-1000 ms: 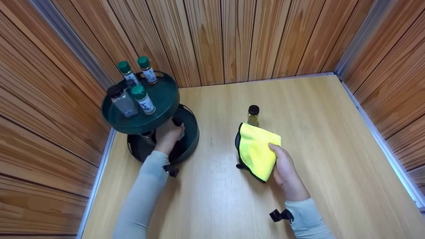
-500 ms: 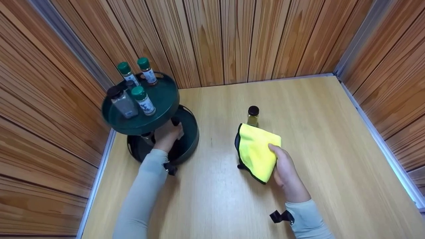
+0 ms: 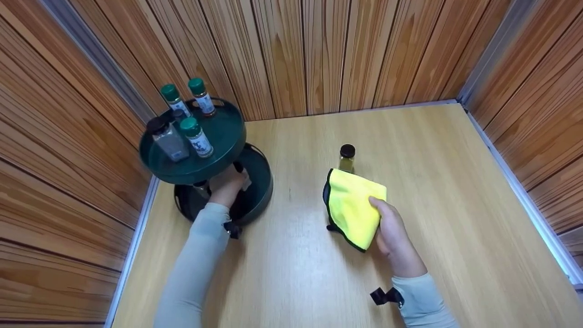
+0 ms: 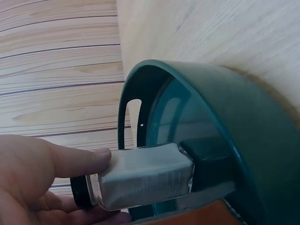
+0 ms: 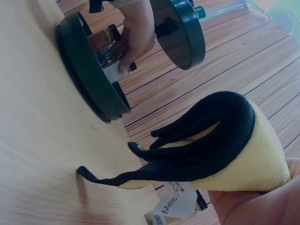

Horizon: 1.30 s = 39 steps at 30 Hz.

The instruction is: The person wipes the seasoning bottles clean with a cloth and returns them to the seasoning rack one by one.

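Pinching a white-filled jar (image 4: 145, 180) just below its black cap (image 4: 80, 191), the left hand (image 3: 224, 186) sets its thumb on one flat side, with its fingers curled round beyond. The jar is within the lower tray (image 4: 243, 108), beneath the upper tray (image 3: 223, 136), near the cut-out in the rim; I cannot tell whether its base touches the tray floor. It looks like glass or hard plastic, so it should be stiff, fairly weighty if full, and a little slippery. A hold round the middle of the squared body would probably be surer than one up by the cap, and a gentle touch seems wise in case it is glass.

An orange-filled jar (image 5: 99, 40) stands in the lower tray beside that hand.

Over the worktop (image 3: 305, 273), the right hand (image 3: 397, 237) grips a folded yellow cloth (image 3: 355, 207), thumb on top. This should be light, soft and limp; pinching all the layers together would stop them slipping apart. Just beyond it a small jar (image 3: 347, 163) stands short of the worktop's far edge, partly hidden.

Both trays sit by the worktop's left edge, towards the far left corner. The upper one carries green-capped bottles (image 3: 201, 142) and a larger dark-capped jar (image 3: 174, 146) near its left rim.
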Each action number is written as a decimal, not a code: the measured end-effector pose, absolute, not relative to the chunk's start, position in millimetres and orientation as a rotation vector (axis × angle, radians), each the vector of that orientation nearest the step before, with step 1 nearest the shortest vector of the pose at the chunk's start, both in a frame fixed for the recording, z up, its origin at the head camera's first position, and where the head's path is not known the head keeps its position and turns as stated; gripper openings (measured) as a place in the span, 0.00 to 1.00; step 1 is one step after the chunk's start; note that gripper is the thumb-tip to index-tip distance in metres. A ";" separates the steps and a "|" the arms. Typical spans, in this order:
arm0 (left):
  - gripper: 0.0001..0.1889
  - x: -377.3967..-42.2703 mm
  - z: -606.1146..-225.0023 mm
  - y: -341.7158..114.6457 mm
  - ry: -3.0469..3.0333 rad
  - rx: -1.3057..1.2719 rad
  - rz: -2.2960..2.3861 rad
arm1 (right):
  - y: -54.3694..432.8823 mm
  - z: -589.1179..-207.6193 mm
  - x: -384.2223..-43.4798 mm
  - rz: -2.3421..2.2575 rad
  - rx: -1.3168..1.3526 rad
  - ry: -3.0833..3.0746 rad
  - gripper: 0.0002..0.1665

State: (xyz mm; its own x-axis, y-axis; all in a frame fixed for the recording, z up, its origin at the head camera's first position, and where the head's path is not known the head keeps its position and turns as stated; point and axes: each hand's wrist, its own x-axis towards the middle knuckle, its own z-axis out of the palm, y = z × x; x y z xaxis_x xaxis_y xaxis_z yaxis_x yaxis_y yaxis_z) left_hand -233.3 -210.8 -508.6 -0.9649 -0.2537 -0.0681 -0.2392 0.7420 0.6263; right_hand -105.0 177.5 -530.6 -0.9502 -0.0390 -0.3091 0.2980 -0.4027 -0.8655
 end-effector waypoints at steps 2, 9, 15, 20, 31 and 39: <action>0.25 -232.5 -507.8 -211.2 -2.930 0.417 -1.013 | 178.7 -530.7 -104.4 -2.446 0.335 1.599 0.21; 0.32 -229.2 -508.9 -210.0 -2.905 0.427 -1.065 | 181.1 -530.3 -103.9 -2.480 0.342 1.602 0.20; 0.40 -227.2 -515.2 -208.3 -2.803 0.387 -1.205 | 180.2 -530.1 -104.2 -2.475 0.373 1.612 0.20; 0.40 -229.4 -519.3 -202.9 -2.759 0.268 -1.028 | 182.1 -530.5 -103.3 -2.483 0.381 1.619 0.21; 0.37 -228.3 -519.4 -168.2 -2.825 -0.117 -0.654 | 193.2 -534.1 -100.9 -2.485 0.403 1.632 0.20; 0.33 -231.4 -528.5 -127.5 -2.722 -0.320 -0.626 | 201.9 -536.6 -96.2 -2.488 0.390 1.641 0.19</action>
